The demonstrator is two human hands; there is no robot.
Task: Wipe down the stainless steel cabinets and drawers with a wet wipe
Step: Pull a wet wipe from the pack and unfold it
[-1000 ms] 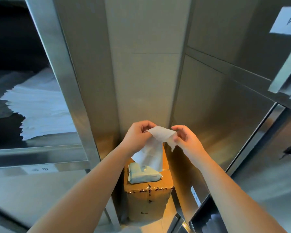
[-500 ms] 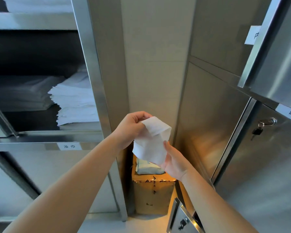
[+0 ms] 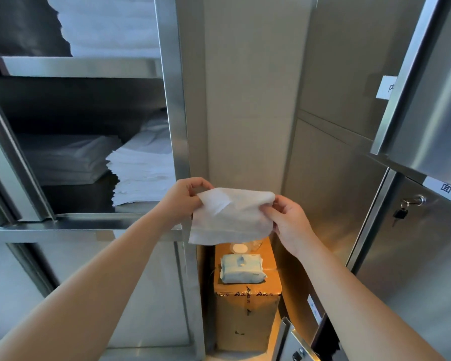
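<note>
Between the two hands, held out ahead of me at mid-frame, hangs the wipe (image 3: 229, 217): a white sheet, spread nearly flat, its upper edge stretched from hand to hand and the rest drooping free below. I judge it light, limp and damp; it has no stiffness of its own and will fold or bunch wherever it is not held. It looks thin enough to tear if the corners are pulled hard apart. The upper corners, where it is held now, suit spreading; for wiping I would gather it under a flat palm instead.

Left hand (image 3: 181, 201): fingers curled, thumb and fingertips pinching the upper left corner. Right hand (image 3: 288, 222): thumb and forefinger pinching the upper right edge, the other fingers loosely curled behind. The sheet lies between the fingertips of both hands, touching nothing else.

Directly below stands a carton (image 3: 246, 303) in the gap between the cabinets, with the wipe pack (image 3: 241, 268) lying on its top. Left of the gap is the open cabinet (image 3: 171, 100), its shelves holding stacked white linen (image 3: 143, 173). Right of the gap are closed steel doors (image 3: 414, 256), one with a key (image 3: 401, 213) hanging in its lock, and paper labels above.

Assessment: the wipe is ready; no steel surface is being touched yet. The nearest one is the left cabinet's upright post.
</note>
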